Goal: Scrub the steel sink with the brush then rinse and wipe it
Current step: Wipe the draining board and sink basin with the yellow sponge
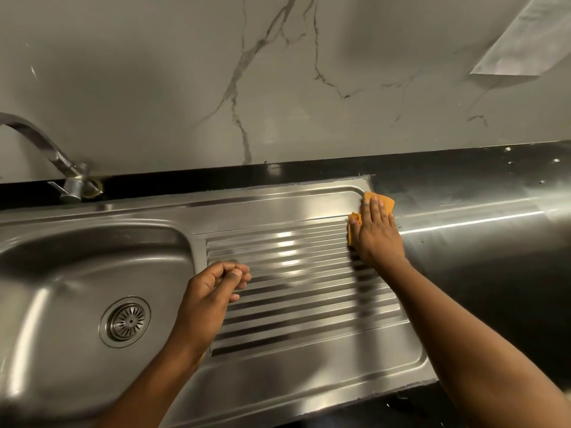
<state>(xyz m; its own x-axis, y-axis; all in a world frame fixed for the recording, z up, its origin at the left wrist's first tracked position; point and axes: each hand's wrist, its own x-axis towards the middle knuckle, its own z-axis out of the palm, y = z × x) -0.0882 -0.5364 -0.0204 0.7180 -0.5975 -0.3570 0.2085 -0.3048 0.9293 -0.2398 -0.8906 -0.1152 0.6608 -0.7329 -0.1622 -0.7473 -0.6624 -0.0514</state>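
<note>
Orange cloth (384, 202) under right hand (375, 236): matt, soft-looking fabric. Sink (309, 350) beneath grip: brushed steel, satin sheen, ribbed left of cloth. Countertop (479, 273) right of grip: black, glossy, streaked. Wall (154, 88) beyond grip: smooth, marble-look, grey-veined.

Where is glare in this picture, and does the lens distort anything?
Head view: glare patches sit on the drainboard ridges; a long bright streak crosses the counter beside the right hand pressing the orange cloth; the wide lens bows the back rim of the sink.
</note>
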